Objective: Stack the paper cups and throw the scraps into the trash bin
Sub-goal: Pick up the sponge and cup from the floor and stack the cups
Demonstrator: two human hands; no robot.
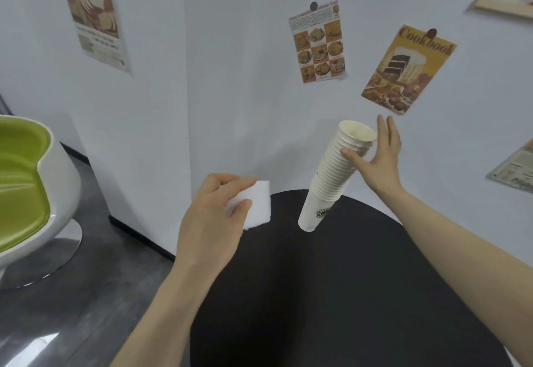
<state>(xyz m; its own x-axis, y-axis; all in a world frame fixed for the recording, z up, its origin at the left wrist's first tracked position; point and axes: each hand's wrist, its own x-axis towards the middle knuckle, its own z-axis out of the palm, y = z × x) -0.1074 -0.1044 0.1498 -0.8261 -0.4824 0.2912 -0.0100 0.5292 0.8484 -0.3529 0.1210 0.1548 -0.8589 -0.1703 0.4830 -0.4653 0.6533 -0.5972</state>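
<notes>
**Tall cup stack leans off the table in a loose right-hand hold**

While the tall stack of white paper cups (pixel 331 176) tilts with its open mouth up and away toward the wall, the right hand (pixel 377 156) holds it only near the top: the thumb presses the ribbed rims on the near side, and the fingers stand almost straight behind the uppermost cup rather than wrapped round it. The bottom cup, with a green round logo, appears to hang just above the round black table (pixel 360 294), though whether it touches the tabletop cannot be told. The left hand (pixel 216 216) pinches a single white paper cup (pixel 258 203) between thumb and curled fingers, over the table's far left edge and well apart from the stack.

The stacking looks nearly finished, with this one cup probably the last to go on. No scraps and no trash bin are in view, so that part of the task cannot be judged.

The main risk is the stack itself. Held high, by a thumb and straight fingers, with most of its length below the hold, it could swing or slip, and the lower cups could slide off and roll from the table onto the grey floor. Pushing the loose cup onto the tilted mouth one-handed could buckle the column at the grip. The cup in the left hand may also crush if pinched harder.

A white chair with a green seat (pixel 20 176) stands at left; food posters (pixel 318 42) hang on the pale wall.
</notes>
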